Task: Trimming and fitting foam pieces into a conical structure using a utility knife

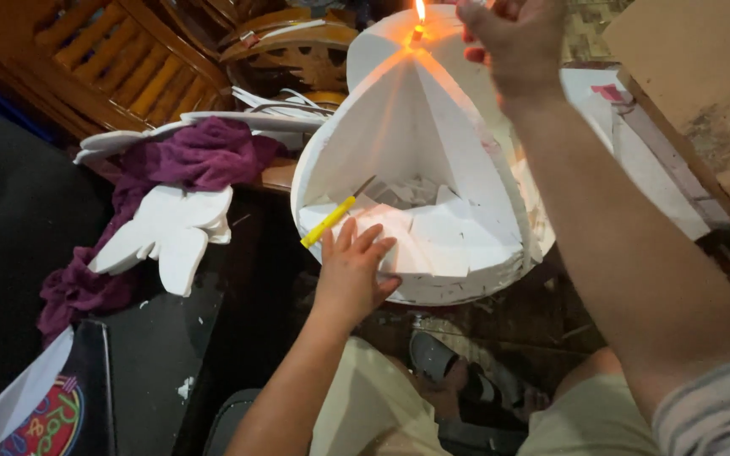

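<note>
flame at top centre on a lit candle [416, 32], pinched in the closed right hand [513, 42] over the white foam dome [433, 143]; open left hand [352, 270] steadies its rim beside a yellow cutter [329, 221]; heat-joining step, needs steadiness

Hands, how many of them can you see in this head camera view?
2. The left hand rests on the round white foam structure's rim. The right hand is raised near the lit flame at its top. No others show.

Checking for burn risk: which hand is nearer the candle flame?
Right. The right hand is raised just beside the flame; the left hand rests far below on the foam base.
</note>
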